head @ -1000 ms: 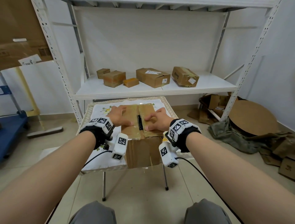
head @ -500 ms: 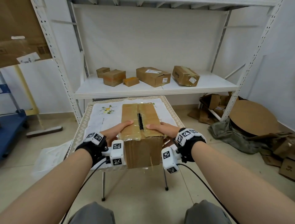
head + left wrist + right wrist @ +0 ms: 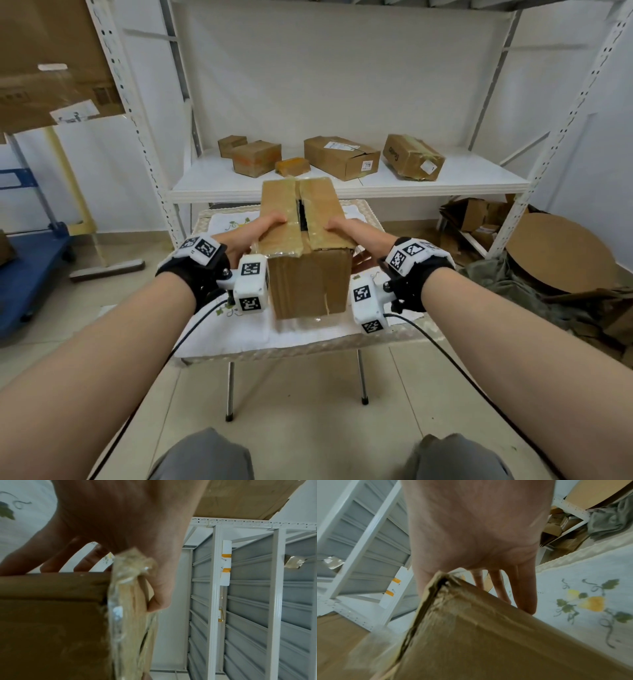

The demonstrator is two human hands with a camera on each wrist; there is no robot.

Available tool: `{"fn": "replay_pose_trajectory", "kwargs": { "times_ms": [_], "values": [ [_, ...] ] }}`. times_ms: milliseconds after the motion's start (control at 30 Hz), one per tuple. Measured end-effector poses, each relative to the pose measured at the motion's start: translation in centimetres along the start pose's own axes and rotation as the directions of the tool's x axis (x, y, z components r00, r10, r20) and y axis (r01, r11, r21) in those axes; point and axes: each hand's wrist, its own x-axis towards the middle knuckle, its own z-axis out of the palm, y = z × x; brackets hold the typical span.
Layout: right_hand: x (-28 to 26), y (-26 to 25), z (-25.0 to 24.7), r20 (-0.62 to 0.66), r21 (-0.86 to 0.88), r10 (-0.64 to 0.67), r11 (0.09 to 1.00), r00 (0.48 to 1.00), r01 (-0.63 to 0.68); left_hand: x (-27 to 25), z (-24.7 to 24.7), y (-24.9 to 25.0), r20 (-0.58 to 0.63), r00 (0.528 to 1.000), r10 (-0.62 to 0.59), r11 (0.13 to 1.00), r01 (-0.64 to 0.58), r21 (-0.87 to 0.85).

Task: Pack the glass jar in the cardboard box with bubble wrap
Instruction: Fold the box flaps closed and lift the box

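The taped cardboard box (image 3: 310,284) has its top flaps folded down, with a dark slit between them. It seems to hang just above the white embroidered cloth of the small table (image 3: 222,329). My left hand (image 3: 253,229) grips its left top edge, thumb over the taped flap and fingers down the side. My right hand (image 3: 349,229) grips the right top edge the same way. In the wrist views the left hand (image 3: 120,513) and the right hand (image 3: 471,527) clasp the box (image 3: 51,622) (image 3: 488,642) at its corners. Neither the jar nor the bubble wrap is visible.
Right behind the table stands a white metal shelf (image 3: 445,181) with several small cardboard boxes (image 3: 342,161). A blue cart (image 3: 30,267) is on the left. A round cardboard disc (image 3: 561,253), cloth and flattened boxes lie on the floor at the right.
Both hands slid from flat on the top flaps to the box's near side edges and took hold. The box has risen from the cloth and sits higher in view.
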Motion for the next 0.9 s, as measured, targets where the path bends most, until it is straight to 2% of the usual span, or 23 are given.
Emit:
{"fn": "replay_pose_trajectory", "kwargs": {
  "times_ms": [100, 200, 333, 433, 533, 667, 767, 833, 900],
  "values": [
    [1.6, -0.5, 0.2, -0.027, 0.070, 0.018, 0.997, 0.999, -0.016, -0.3, -0.7, 1.0, 0.007, 1.000, 0.008, 1.000, -0.008, 0.008],
    [2.9, -0.4, 1.1, -0.038, 0.080, 0.017, 0.997, 0.999, -0.014, 0.4, -1.3, 1.4, -0.041, 0.999, 0.009, 0.999, -0.007, 0.040],
    [4.2, 0.1, 2.2, -0.032, 0.091, 0.039, 0.995, 0.999, -0.036, 1.6, -1.9, 0.9, -0.082, 0.993, -0.082, 0.982, 0.095, 0.162],
    [5.1, 1.0, 3.2, -0.022, 0.058, 0.088, 0.995, 0.996, -0.086, 4.5, -3.0, -1.1, -0.089, 0.987, -0.135, 0.975, 0.148, 0.166],
    [5.0, 1.7, 3.7, -0.026, 0.043, 0.114, 0.993, 0.993, -0.113, 4.7, -3.0, -2.2, -0.075, 0.983, -0.168, 0.964, 0.179, 0.194],
    [5.5, 1.0, 4.1, -0.020, -0.043, 0.142, 0.989, 0.990, -0.143, 3.6, -2.6, -1.5, -0.061, 0.983, -0.176, 0.962, 0.184, 0.200],
    [7.3, 1.4, 4.6, -0.043, -0.141, 0.115, 0.983, 0.992, -0.120, 3.4, -2.6, -1.8, -0.085, 0.986, -0.144, 0.970, 0.157, 0.185],
    [8.2, 2.0, 5.0, -0.063, -0.153, 0.104, 0.982, 0.993, -0.113, 3.8, -2.4, -2.1, -0.124, 0.987, -0.099, 0.983, 0.116, 0.140],
    [8.3, 2.2, 5.1, -0.076, -0.161, 0.102, 0.980, 0.992, -0.114, 4.1, -1.9, -1.9, -0.135, 0.988, -0.079, 0.979, 0.103, 0.177]
  ]
}}
